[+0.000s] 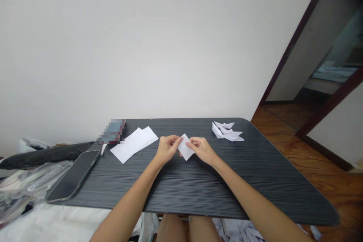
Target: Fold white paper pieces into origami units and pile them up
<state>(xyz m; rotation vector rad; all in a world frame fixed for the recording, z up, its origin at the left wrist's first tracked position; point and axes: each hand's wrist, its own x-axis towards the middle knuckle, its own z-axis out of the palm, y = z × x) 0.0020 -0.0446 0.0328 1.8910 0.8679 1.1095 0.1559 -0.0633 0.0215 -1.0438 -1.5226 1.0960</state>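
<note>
A small white piece of folded paper (186, 150) is held up in a diamond position over the middle of the table. My left hand (168, 149) pinches its left corner between thumb and fingers. At the opposite corner, my right hand (202, 149) grips it the same way, thumb on top. Several folded paper boats (229, 133) lie in a loose group to the right of my right hand. Left of my left hand rest white paper sheets (133, 144), overlapping and flat on the table.
The dark, ribbed table (181, 193) stands against a white wall. A phone (74, 176) lies at its left edge, with a blurred-out object (112, 132) behind it. Clear plastic bags (36, 181) and a long black item (48, 155) are beyond that edge. A doorway opens at right.
</note>
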